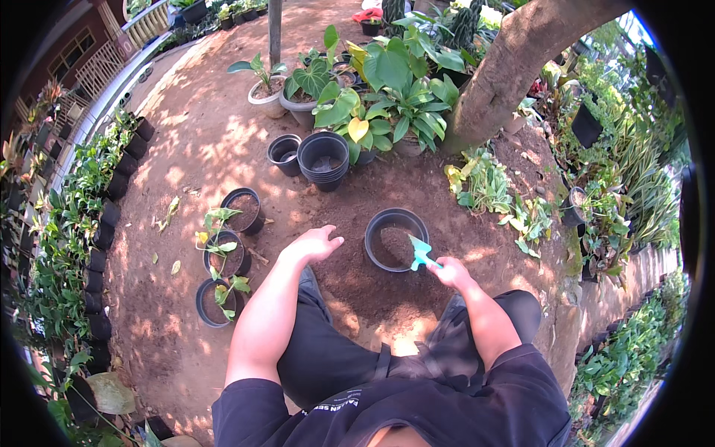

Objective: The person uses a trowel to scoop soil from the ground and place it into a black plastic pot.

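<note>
A black plastic plant pot (371,246) stands on the soil in front of me, with dark soil inside it. My right hand (450,272) grips the handle of a turquoise hand trowel (420,252), whose blade reaches over the pot's right rim. Left of the pot, my left hand (318,244) hovers over loose dark soil (349,279) with its fingers apart and nothing in them. Whether its fingertips touch the soil, I cannot tell. The trowel's tip lies against or just above the soil in the pot.
Three soil-filled pots (244,209), some with leafy cuttings (224,246), stand to the left. Stacked empty pots (324,159) and a smaller black pot (285,155) are ahead. Uprooted leafy plants (483,181) lie right, below a tree trunk (497,72). Potted plants (391,100) crowd the back.
</note>
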Action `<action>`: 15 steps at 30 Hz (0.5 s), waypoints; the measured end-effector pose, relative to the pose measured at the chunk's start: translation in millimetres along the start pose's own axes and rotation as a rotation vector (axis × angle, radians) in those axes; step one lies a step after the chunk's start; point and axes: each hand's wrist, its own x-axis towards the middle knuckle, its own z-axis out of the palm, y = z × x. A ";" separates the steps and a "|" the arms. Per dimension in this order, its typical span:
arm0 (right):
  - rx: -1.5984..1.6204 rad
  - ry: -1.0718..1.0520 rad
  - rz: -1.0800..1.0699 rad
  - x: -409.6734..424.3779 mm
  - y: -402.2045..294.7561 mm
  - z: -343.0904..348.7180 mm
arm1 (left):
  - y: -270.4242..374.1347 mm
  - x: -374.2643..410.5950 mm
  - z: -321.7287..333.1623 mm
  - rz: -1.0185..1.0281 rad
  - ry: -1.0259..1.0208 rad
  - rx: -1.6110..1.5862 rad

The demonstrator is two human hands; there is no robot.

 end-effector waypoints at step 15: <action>-0.011 0.022 0.007 0.6 3.1 1.3 | 0.4 5.8 -1.0 -0.020 -0.017 0.019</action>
